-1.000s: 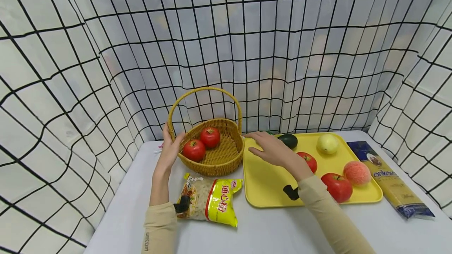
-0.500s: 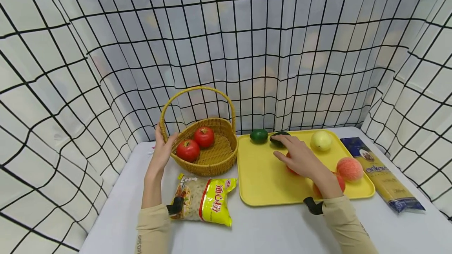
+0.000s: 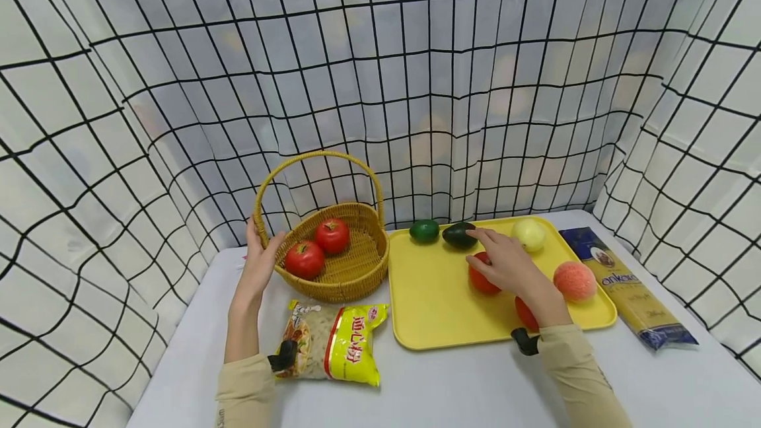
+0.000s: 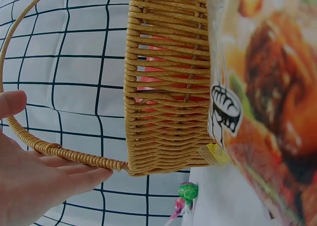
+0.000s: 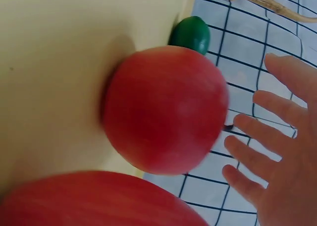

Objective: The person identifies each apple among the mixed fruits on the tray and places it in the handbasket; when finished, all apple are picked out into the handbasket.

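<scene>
Head view: on a grey table (image 3: 452, 382), the left hand (image 3: 257, 263) rests with straight fingers against the rim of a wicker basket (image 3: 351, 276) holding two tomatoes (image 3: 304, 259). The right hand (image 3: 505, 264) hovers over a yellow tray (image 3: 434, 302), fingers spread and holding nothing, above a red tomato (image 3: 479, 281) and just beside an avocado (image 3: 458, 234).

Left wrist view: straight fingers (image 4: 81, 178) touch the basket's handle base; a noodle packet (image 4: 267, 102) lies alongside.

Right wrist view: open fingers (image 5: 257, 159) hang beside the tomato, not touching it.
</scene>
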`<state>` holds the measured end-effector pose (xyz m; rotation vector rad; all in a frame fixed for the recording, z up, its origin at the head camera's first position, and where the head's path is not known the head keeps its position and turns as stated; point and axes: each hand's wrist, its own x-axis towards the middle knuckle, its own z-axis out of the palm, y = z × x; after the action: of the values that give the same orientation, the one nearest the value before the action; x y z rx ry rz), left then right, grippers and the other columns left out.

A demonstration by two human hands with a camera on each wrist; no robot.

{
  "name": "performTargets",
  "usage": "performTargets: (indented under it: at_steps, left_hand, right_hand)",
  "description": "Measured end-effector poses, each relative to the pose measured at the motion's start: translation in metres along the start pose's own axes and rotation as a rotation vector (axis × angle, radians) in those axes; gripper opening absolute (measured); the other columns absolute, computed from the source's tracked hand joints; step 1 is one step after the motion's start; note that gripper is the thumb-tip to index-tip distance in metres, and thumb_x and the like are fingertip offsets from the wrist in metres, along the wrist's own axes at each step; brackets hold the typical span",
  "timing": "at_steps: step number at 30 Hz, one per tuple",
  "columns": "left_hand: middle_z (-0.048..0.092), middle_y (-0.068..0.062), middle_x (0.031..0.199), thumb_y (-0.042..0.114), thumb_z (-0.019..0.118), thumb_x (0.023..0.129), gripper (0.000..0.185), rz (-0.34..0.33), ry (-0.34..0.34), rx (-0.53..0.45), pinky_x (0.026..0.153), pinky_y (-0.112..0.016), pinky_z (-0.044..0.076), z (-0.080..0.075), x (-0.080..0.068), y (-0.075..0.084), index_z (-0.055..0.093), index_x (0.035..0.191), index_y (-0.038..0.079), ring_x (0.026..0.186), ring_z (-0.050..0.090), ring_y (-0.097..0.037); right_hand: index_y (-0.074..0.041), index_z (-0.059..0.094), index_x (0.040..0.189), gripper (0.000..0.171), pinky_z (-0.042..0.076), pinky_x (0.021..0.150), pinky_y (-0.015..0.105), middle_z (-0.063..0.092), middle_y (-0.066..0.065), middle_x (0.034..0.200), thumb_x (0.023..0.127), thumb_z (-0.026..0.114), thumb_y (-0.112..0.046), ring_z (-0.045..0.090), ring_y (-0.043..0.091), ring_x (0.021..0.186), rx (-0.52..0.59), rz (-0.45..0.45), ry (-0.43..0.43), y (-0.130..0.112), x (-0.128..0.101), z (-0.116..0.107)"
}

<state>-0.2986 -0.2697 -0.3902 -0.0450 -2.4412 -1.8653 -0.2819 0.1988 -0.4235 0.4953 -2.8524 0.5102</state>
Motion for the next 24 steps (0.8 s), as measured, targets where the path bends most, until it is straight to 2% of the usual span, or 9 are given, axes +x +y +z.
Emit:
performTargets:
  at_steps: [12, 19, 24]
  left_hand:
    - [-0.025, 0.001, 0.171, 0.048, 0.043, 0.107, 0.090, 0.017, 0.005, 0.007, 0.128, -0.062, -0.001, 0.000, -0.002, -0.003, -0.029, 0.159, 0.032, 0.160, -0.019, -0.027]
    - [-0.025, -0.001, 0.171, 0.042, 0.043, 0.108, 0.089, -0.008, -0.005, -0.006, 0.129, -0.060, -0.001, 0.000, -0.004, 0.008, -0.028, 0.160, 0.030, 0.160, -0.018, -0.026]
    - [-0.025, 0.000, 0.171, 0.045, 0.043, 0.108, 0.089, -0.015, -0.004, 0.009, 0.129, -0.061, -0.001, 0.000, -0.003, 0.007, -0.029, 0.159, 0.032, 0.160, -0.017, -0.026]
  right_hand:
    - [-0.009, 0.047, 0.152, 0.067, 0.034, 0.116, 0.067, 0.043, 0.027, 0.155, 0.097, 0.068, -0.042, 0.039, 0.050, 0.142, -0.049, 0.059, -0.105, 0.002, -0.001, 0.022]
    - [-0.008, 0.047, 0.152, 0.069, 0.034, 0.115, 0.068, 0.035, 0.029, 0.159, 0.096, 0.070, -0.041, 0.034, 0.050, 0.145, -0.053, 0.080, -0.150, 0.001, -0.002, 0.025]
    - [-0.008, 0.047, 0.151, 0.068, 0.036, 0.112, 0.070, 0.031, 0.029, 0.160, 0.095, 0.072, -0.037, 0.033, 0.052, 0.144, -0.041, 0.108, -0.196, -0.001, -0.002, 0.024]
